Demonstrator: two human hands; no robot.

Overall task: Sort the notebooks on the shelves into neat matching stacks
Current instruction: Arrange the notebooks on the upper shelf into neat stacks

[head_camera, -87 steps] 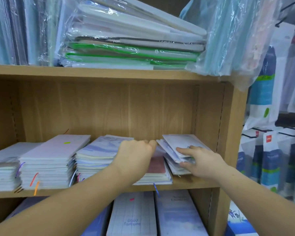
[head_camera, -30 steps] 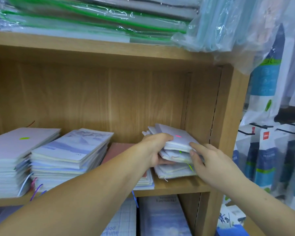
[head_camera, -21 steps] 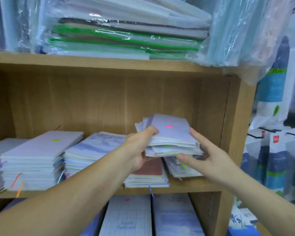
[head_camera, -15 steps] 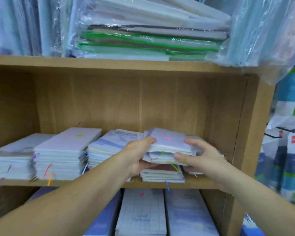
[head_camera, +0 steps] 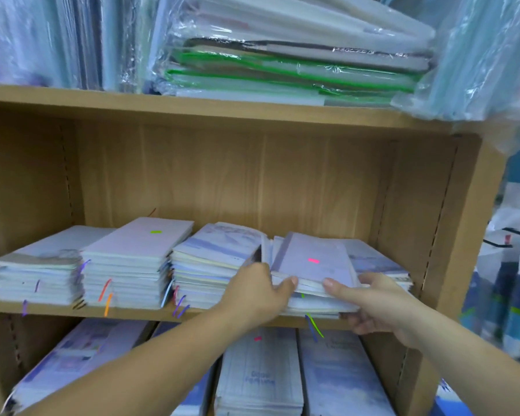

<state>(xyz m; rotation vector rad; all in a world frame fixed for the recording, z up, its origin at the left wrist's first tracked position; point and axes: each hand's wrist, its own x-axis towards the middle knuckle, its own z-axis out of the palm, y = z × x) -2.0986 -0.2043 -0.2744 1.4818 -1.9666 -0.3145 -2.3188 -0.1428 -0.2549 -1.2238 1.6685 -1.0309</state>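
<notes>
The left hand & right hand each gripped a front corner of a loose bundle of pale lilac paper notebooks, thumbs on top, at the right end of the light wooden shelf. Its left edge lay just beside the blue-white notebook stack. There was a narrow gap to the right side wall and ample headroom above. Vs 0.5 s earlier, the bundle sat lower and the maroon cover beneath no longer showed.

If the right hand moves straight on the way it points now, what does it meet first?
The right hand points left into the notebook bundle it holds, so that comes first; beyond it, probably the left hand, though depth is unclear.
</notes>
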